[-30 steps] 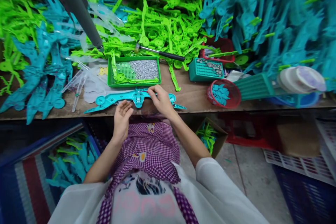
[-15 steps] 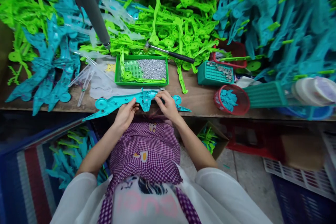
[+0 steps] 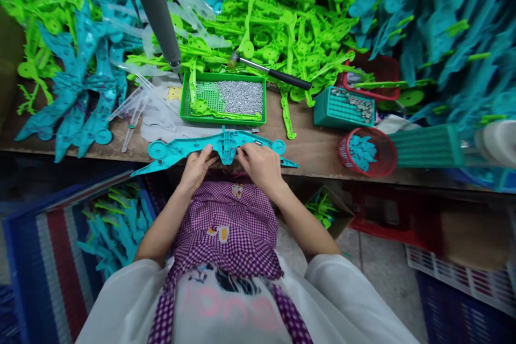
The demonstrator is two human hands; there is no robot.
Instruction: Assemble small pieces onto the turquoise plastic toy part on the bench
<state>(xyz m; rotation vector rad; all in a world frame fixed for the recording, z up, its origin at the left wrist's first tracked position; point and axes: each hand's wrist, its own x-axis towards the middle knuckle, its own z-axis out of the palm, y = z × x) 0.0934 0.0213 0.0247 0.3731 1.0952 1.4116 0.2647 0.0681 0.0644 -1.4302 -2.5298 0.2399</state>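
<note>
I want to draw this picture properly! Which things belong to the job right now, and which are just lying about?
Seem part of the job now:
long turquoise plastic piece, gripped by the left hand
right hand, at the piece's middle

Untouched now, perhaps just lying about:
hammer
lime-green plastic parts
green tray
red basket

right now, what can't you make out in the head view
All in the head view:
- What the right hand pinches: its fingertips are largely hidden by the hand itself.
- Underside of the turquoise part: faces away from the camera.
- Upper end of the grey tool: cut off by the top edge.
- White container: blurred and cut off by the right edge.
- Shape of each metal piece: too small.
</note>
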